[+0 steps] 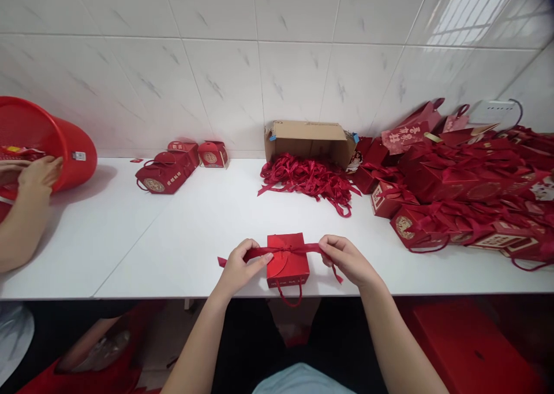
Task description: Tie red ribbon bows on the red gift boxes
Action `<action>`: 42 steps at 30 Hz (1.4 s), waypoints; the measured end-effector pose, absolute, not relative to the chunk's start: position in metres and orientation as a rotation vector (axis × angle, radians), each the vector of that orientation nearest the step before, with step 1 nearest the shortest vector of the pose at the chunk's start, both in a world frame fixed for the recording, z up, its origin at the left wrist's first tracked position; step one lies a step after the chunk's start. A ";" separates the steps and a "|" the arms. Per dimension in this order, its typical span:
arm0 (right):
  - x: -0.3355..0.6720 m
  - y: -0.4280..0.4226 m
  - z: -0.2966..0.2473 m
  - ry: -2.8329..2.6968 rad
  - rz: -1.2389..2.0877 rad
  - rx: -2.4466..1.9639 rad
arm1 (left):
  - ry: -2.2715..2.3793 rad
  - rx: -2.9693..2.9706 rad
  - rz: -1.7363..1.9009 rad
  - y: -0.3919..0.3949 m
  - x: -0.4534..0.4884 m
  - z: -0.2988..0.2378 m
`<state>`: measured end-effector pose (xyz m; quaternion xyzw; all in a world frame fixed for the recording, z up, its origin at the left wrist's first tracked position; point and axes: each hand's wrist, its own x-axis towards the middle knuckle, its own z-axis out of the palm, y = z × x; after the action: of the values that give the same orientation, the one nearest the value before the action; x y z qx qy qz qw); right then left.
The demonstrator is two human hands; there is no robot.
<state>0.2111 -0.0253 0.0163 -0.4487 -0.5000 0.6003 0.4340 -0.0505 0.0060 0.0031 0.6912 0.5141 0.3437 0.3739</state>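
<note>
A small red gift box (pixel 288 262) stands at the near edge of the white table (pixel 208 221), a cord handle hanging over the front. A red ribbon (pixel 281 249) crosses its top with a knot in the middle. My left hand (pixel 240 265) pinches the ribbon's left end beside the box. My right hand (pixel 345 258) pinches the right end, and both ends are drawn taut outward.
A heap of loose red ribbons (pixel 309 180) lies before an open cardboard box (pixel 308 140). Several red boxes and bags (pixel 467 180) pile up at the right. Three finished boxes (pixel 173 166) sit at the back left. Another person's hand (pixel 37 175) reaches into a tipped red basket (pixel 47 137).
</note>
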 end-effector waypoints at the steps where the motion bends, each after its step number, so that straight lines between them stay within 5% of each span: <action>1: 0.212 -0.028 0.019 -1.195 1.524 -1.058 | 1.322 1.813 0.901 0.005 -0.051 0.004; 11: 0.198 -0.042 0.047 -1.050 1.514 -0.897 | 1.319 2.323 1.104 -0.018 0.007 0.037; 19: 0.195 -0.034 0.033 -1.245 1.203 -1.142 | 1.481 2.130 1.464 -0.003 0.008 0.035; 32: 0.151 -0.013 0.021 -1.555 0.847 -1.134 | 1.126 2.036 1.298 -0.009 -0.014 0.034; 42: 0.158 -0.019 0.022 -1.595 1.066 -1.043 | 1.329 1.629 1.031 0.015 -0.023 -0.011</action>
<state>0.1579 -0.0195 0.0219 -0.4239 -0.6482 0.4333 0.4609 -0.0226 0.0150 -0.0105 0.6409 0.5227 0.4054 0.3895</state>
